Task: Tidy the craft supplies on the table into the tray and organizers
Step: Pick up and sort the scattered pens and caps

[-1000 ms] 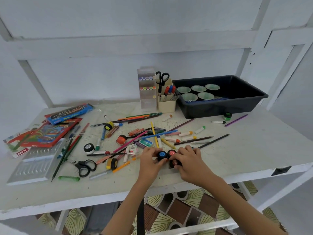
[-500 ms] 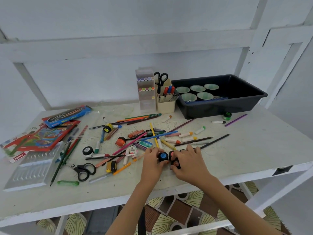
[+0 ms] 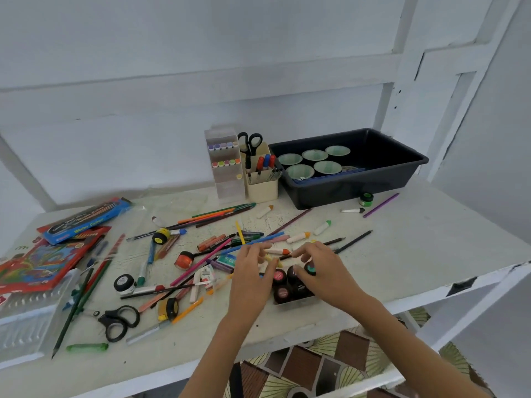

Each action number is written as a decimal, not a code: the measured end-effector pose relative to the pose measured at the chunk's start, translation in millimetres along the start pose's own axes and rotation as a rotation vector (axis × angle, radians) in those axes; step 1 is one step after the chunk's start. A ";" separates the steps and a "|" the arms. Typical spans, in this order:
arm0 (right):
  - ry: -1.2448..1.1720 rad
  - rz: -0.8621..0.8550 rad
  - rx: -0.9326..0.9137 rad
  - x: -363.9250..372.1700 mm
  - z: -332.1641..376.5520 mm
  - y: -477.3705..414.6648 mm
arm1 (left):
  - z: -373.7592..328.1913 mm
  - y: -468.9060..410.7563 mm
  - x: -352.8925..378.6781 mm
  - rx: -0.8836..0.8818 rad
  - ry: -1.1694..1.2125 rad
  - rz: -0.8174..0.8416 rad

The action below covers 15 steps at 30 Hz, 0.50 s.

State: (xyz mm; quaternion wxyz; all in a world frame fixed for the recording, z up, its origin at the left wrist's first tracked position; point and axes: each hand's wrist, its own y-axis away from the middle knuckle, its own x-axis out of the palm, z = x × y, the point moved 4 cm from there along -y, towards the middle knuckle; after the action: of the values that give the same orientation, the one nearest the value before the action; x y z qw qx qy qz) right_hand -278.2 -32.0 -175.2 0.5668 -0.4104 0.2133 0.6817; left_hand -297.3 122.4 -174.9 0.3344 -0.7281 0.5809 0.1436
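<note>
right hand: fingers curled round teal-lid pot
left hand: at 9 o'clock of paint pots, thumb beside them; can't tell if it grips
paint pots: packed in small box, near table front edge
black tray: 1 o'clock from hands, well apart
pen cup: 12 o'clock, touching tray

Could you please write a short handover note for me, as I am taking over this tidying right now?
Left hand: fingers at the small white box of paint pots; grip unclear.
Right hand: pinches a teal-lidded pot at that box.
Done: five cups in the black tray; markers in the clear organizer; scissors in the cream holder; several pots boxed.
Left: pencils, the orange pot, black scissors and the blue box lie loose on the table.
</note>
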 end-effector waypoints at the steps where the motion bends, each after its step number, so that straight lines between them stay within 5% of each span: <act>1: -0.036 -0.012 0.030 -7.5 -11.2 -4.6 | -7.3 -7.7 4.2 0.000 0.030 0.009; 15: -0.172 -0.297 0.497 -109.8 -216.7 -104.1 | -34.7 -94.3 88.1 -0.063 0.121 0.219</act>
State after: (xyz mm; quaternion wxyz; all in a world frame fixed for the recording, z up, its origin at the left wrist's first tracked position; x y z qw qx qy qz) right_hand -108.4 -233.8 -193.1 0.7594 -0.2264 0.2626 0.5505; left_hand -189.7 43.2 -171.9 0.2580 -0.6777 0.6714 0.1532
